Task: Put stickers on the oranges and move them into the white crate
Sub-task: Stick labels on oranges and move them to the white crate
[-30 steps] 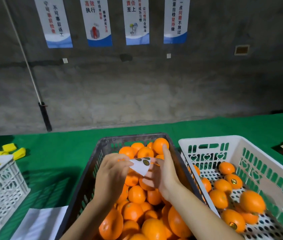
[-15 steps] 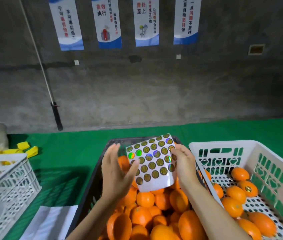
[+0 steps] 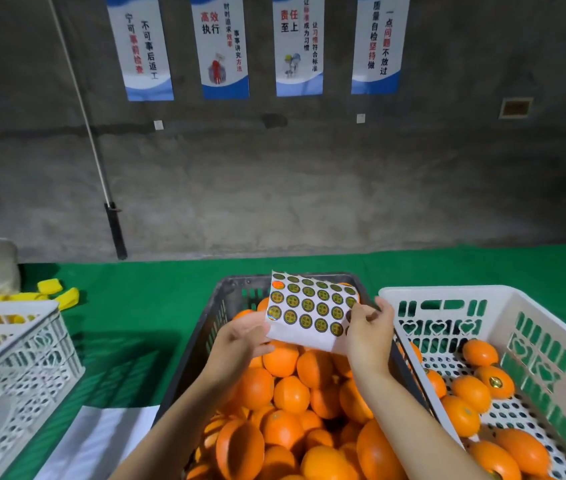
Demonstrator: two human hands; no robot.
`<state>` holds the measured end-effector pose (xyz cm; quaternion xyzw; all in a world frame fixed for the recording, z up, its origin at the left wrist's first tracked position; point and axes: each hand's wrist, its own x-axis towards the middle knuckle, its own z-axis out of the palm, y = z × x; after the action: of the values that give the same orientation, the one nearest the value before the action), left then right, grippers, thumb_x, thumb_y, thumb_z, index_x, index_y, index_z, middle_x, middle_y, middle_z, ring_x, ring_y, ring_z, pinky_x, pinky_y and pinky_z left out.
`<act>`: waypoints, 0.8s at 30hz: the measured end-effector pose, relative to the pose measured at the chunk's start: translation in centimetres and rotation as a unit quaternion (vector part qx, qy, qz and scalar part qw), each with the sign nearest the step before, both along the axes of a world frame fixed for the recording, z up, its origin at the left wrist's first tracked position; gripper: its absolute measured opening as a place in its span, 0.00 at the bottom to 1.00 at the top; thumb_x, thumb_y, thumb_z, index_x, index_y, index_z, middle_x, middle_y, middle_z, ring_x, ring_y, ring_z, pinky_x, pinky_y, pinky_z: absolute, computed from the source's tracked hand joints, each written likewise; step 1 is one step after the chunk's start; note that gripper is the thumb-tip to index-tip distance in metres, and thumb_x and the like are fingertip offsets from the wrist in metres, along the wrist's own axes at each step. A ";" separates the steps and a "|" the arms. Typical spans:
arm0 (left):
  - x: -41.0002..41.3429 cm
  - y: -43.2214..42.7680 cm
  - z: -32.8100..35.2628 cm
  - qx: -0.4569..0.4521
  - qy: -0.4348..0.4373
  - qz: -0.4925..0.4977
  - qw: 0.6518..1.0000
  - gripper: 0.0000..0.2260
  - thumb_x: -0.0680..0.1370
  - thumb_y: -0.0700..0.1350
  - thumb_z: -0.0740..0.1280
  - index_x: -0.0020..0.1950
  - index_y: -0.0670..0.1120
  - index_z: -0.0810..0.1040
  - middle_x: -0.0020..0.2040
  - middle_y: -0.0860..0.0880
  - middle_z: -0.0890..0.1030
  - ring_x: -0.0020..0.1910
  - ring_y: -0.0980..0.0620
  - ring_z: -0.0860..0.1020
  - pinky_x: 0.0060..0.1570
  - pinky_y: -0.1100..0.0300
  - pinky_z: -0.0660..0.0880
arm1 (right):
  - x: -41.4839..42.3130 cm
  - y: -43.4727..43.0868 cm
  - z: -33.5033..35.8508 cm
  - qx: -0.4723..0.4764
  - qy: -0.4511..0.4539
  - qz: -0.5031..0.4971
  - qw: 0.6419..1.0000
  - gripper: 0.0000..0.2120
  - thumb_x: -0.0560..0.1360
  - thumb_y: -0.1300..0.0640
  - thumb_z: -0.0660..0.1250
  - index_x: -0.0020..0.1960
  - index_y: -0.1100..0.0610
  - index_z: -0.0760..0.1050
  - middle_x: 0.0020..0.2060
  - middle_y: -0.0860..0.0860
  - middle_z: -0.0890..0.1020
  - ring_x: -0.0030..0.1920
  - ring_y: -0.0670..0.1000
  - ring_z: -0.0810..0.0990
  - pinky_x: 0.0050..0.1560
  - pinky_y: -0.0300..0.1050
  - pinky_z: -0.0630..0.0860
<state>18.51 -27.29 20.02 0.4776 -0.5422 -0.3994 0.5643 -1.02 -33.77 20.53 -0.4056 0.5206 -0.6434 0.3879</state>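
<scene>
A white sticker sheet [image 3: 311, 308] with rows of round gold-green stickers is held above the dark crate [image 3: 229, 292], which is heaped with oranges [image 3: 288, 393]. My left hand [image 3: 240, 341] grips the sheet's lower left corner. At the sheet's right edge, the thumb and fingers of my right hand [image 3: 369, 329] pinch it by a sticker. The white crate [image 3: 447, 294] stands to the right and holds several oranges [image 3: 472, 393], some with a sticker on top.
A green cloth [image 3: 143, 306] covers the table. Another white crate [image 3: 14, 355] sits at the left, with yellow pieces [image 3: 56, 292] behind it. White paper [image 3: 97, 441] lies at the front left. A grey concrete wall with posters is behind.
The sheet went from folded low between my hands to spread and raised, then tilted flatter. My right hand slid to its right edge. The camera view shifted slightly.
</scene>
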 end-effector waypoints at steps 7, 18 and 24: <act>-0.4 0.2 0.3 -0.095 -0.188 0.103 0.972 0.14 0.84 0.44 0.59 0.51 0.57 0.83 0.47 0.59 0.85 0.48 0.60 0.82 0.49 0.61 0.80 | 2.2 3.0 -0.3 -0.298 0.473 0.058 0.827 0.15 0.79 0.49 0.67 0.63 0.52 0.77 0.57 0.47 0.79 0.58 0.50 0.75 0.59 0.45 0.69; -0.9 0.9 0.0 -0.121 -0.345 0.113 0.924 0.14 0.84 0.48 0.59 0.65 0.55 0.79 0.55 0.56 0.84 0.52 0.61 0.81 0.54 0.59 0.79 | 2.8 3.1 -0.8 -0.335 0.435 0.107 0.829 0.09 0.79 0.53 0.69 0.55 0.55 0.84 0.51 0.48 0.85 0.53 0.49 0.82 0.51 0.45 0.79; -0.4 0.7 0.0 -0.142 -0.392 0.139 0.898 0.13 0.83 0.49 0.61 0.63 0.55 0.81 0.56 0.57 0.83 0.53 0.63 0.79 0.51 0.71 0.75 | 2.6 3.3 -0.7 -0.334 0.433 0.123 0.828 0.09 0.78 0.54 0.70 0.55 0.55 0.84 0.52 0.48 0.85 0.52 0.47 0.83 0.50 0.39 0.79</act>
<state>18.08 -26.58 19.98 0.5814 -0.6983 -0.0158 0.4174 1.53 -30.45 19.84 -0.8081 0.3345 -0.4831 0.0399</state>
